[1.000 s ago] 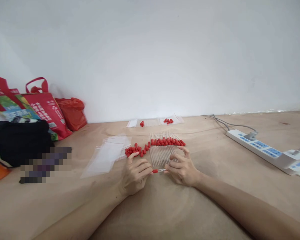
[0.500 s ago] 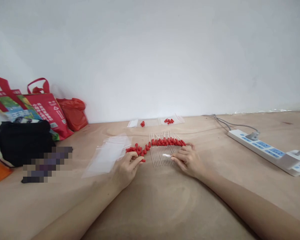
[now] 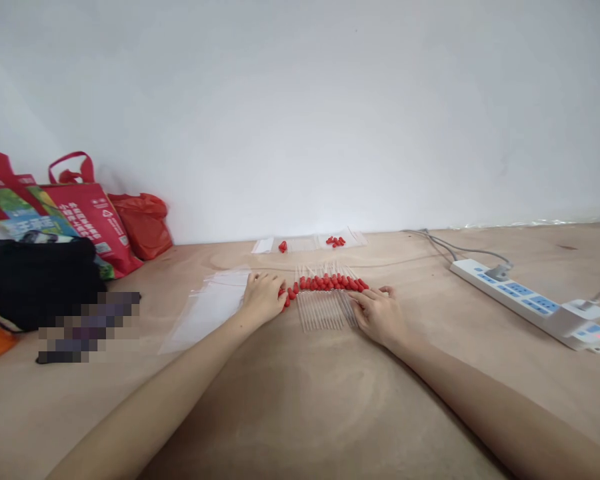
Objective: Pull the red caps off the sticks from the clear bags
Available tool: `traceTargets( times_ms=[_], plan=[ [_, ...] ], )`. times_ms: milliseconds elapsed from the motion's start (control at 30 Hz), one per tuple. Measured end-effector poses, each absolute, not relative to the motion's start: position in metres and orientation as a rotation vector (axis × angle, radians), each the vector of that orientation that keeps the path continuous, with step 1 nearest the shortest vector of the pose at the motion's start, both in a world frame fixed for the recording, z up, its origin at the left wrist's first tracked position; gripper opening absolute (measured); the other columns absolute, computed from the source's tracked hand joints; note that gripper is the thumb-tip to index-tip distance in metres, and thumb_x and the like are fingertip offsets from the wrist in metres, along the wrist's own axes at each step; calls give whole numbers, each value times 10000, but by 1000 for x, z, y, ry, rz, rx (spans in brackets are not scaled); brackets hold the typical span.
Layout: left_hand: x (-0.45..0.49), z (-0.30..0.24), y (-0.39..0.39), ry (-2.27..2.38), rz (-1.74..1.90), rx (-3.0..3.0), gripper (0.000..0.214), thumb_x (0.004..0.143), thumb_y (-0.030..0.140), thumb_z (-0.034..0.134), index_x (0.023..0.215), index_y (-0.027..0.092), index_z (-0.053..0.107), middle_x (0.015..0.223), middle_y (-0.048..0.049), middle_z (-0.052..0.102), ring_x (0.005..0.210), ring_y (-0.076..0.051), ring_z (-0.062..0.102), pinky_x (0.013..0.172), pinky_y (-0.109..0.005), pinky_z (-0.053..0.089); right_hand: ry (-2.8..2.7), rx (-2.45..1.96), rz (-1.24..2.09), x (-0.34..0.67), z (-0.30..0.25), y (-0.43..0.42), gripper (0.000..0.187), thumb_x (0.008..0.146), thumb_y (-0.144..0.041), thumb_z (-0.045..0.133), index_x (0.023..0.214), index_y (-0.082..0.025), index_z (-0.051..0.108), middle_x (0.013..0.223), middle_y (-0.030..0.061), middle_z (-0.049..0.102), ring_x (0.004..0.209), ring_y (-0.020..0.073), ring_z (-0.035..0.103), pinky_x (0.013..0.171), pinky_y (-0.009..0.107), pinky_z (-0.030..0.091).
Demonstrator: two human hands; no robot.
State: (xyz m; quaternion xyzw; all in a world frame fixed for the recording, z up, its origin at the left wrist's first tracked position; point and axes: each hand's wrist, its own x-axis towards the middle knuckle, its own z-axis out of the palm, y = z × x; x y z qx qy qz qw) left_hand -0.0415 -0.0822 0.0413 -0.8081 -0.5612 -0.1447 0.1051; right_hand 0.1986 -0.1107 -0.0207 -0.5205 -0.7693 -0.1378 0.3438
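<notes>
My left hand (image 3: 263,297) is over the left end of the red rubber bulbs (image 3: 291,293), fingers curled down onto them; its palm and the bulbs beneath are mostly hidden. A row of thin clear glass dropper tubes (image 3: 323,312) lies side by side in the middle, with more red bulbs (image 3: 330,282) lined across them. At the right end of this row rests my right hand (image 3: 380,313), its thumb and forefinger close together against the outermost tubes. Whatever is between those fingertips cannot be made out. Left of the tubes, clear plastic bags (image 3: 205,310) lie flat, partly behind my left hand.
Near the wall, more small bags hold red bulbs (image 3: 335,241). A white power strip (image 3: 520,293) with plugs and a grey cable lies to the right. Red shopping bags (image 3: 90,217), a red plastic bag (image 3: 145,227) and black cloth (image 3: 45,280) are at the left.
My left hand has moved up and over the loose bulbs; the single bulb at its fingertips is no longer visible. The clear tube that stuck out from my right fingers is no longer distinct there.
</notes>
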Motion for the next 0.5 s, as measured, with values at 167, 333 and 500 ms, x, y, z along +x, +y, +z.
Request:
traceTargets(
  times_ms=[167,333,500],
  plan=[
    [-41,43,-79,-1775,-371,-2451,325,766,432,448,600,195,595,759,-37,653,849,-225,543,851,-446,238,-2081,-1461,-318,193,-18,-112,266,781,-156,413,925,-213,628,833,40,668,736,144,556,794,335,215],
    [-36,44,-59,-2012,-368,-2398,295,742,426,442,679,227,650,834,-35,676,978,-239,518,894,-428,237,-2159,-1499,-307,188,-15,-114,231,808,-248,421,922,-218,619,820,44,644,777,164,542,791,345,215],
    [-24,36,-31,-2196,-199,-2403,381,725,445,422,522,206,639,464,-41,620,712,-222,607,858,-426,311,-2183,-1472,-298,190,-15,-116,254,816,-359,428,897,-215,621,833,50,628,808,179,532,821,372,207]
  ],
)
